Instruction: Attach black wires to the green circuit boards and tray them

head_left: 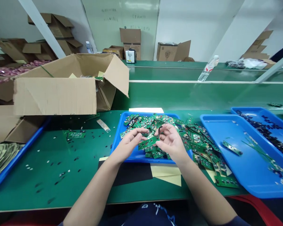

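Note:
A small green circuit board (147, 143) is held up over the blue tray (116, 138), its right end at the thumb of my right hand (172, 142). That hand's fingers are curled, and a thin dark curved piece (159, 130) shows by its fingertips; I cannot make out what it is. My left hand (128, 144) is close to the board's left end, its bent fingers and thumb apart with nothing visible between them. Beneath both hands, a heap of green circuit boards (157, 153) fills the tray.
More boards (202, 142) spill over to the right. Beyond them are a blue tray (212, 121) with a few pieces and another tray (247, 110) of black parts. A large cardboard box (55, 95) stands back left. Small bits and a loose board (75, 135) litter the left tabletop.

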`<action>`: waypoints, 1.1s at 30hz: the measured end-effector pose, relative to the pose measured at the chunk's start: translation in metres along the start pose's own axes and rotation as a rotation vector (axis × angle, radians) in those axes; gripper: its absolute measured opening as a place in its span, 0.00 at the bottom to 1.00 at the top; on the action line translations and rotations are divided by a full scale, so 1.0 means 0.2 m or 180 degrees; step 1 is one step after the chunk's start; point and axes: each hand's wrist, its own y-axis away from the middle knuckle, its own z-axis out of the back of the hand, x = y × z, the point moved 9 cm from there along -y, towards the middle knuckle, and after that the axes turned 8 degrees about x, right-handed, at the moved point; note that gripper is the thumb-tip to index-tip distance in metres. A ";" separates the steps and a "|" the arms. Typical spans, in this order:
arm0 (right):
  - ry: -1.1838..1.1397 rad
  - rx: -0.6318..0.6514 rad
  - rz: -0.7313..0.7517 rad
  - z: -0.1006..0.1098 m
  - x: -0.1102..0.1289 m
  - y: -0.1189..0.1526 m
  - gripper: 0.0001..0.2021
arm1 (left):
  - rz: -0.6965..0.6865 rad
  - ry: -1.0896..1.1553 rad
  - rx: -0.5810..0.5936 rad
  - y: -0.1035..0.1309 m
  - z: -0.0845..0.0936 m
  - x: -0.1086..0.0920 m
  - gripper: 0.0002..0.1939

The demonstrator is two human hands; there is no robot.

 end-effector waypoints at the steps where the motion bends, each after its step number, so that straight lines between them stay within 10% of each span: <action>1: 0.0162 0.0152 -0.0070 -0.03 -0.01 0.01 0.21 | 0.0231 0.0099 0.0182 0.00 -0.03 0.02 0.17; 6: 0.0714 0.0565 -0.0068 -0.10 0.00 0.03 0.17 | 0.0834 0.0507 0.1310 0.03 -0.21 0.06 0.13; 12: 0.1175 -0.0073 0.0554 0.01 0.13 0.02 0.04 | 0.0801 0.0733 0.0462 0.00 -0.12 0.11 0.12; 19: 0.2622 0.0631 0.0624 -0.12 0.09 0.04 0.25 | 0.0696 0.0463 -0.0024 -0.02 -0.09 0.14 0.08; 33: 0.3346 0.0632 0.0450 -0.12 0.05 0.04 0.27 | 0.0630 0.0638 0.0109 -0.02 -0.13 0.16 0.11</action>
